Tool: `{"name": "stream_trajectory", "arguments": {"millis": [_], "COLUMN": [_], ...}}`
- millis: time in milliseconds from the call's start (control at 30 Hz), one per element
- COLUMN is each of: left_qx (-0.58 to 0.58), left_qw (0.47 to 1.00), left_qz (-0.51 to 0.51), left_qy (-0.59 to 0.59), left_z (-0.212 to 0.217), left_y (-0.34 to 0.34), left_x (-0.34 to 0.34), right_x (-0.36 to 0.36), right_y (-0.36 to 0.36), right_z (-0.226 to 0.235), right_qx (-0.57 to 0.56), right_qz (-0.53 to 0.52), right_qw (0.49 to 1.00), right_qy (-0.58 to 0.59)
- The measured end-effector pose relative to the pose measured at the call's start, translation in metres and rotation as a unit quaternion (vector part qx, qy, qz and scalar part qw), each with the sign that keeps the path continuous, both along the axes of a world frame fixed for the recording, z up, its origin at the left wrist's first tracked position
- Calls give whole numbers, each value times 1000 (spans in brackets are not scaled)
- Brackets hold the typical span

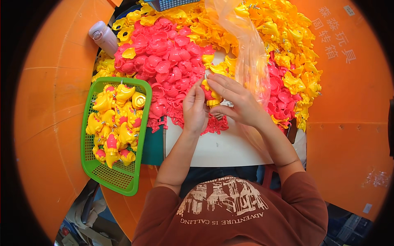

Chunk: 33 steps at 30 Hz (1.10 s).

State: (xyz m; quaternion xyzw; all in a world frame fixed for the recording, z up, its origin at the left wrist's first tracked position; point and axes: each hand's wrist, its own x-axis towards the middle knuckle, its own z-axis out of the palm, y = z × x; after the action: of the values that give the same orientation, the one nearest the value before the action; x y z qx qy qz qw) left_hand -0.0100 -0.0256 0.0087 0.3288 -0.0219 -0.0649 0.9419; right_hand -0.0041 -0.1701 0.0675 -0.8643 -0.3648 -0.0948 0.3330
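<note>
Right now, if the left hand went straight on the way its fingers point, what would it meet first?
Probably the heap of pink plastic shell pieces just beyond the left hand, which holds a small yellow-and-pink plastic toy; depth is unclear.

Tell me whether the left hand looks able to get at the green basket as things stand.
Probably yes: the green basket sits open-topped just left of the left hand with nothing between them, though that hand and the right hand hold a red and yellow toy piece.

Seen from above, the left hand (195, 110) and right hand (237, 99) together pinch a small yellow and pink toy (210, 94) over a white bench (223, 147). Behind lie heaps of pink parts (168, 55) and yellow parts (283, 28). A green basket (123, 180) of finished toys sits left.
</note>
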Motion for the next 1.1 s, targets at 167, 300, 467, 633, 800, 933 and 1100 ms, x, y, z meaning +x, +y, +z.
{"name": "stream_trajectory", "arguments": {"millis": [167,300,467,633,800,933,1100], "left_qx": [-9,-13,2,50,31,27,11], "left_qw": [1000,1000,999,998,998,997,997], "left_qz": [-5,-26,14,19,-12,-15,-30], "left_qy": [4,1,-33,-43,-53,-65,-69], "left_z": [1,1,7,0,-2,-8,-7], "left_y": [-1,1,-2,-3,1,1,3], "left_x": [-2,-1,-4,-1,0,2,3], "right_x": [-3,-1,0,1,-3,-2,0], "right_y": [-1,-4,3,-2,-4,-6,-8], "right_z": [-2,1,-5,-14,-2,-1,6], "right_qx": [28,23,-10,73,54,43,42], "right_qz": [-23,-4,-6,7,10,9,31], "right_qw": [999,999,1000,997,998,999,998], "right_qy": [20,43,-14,12,32,31,40]}}
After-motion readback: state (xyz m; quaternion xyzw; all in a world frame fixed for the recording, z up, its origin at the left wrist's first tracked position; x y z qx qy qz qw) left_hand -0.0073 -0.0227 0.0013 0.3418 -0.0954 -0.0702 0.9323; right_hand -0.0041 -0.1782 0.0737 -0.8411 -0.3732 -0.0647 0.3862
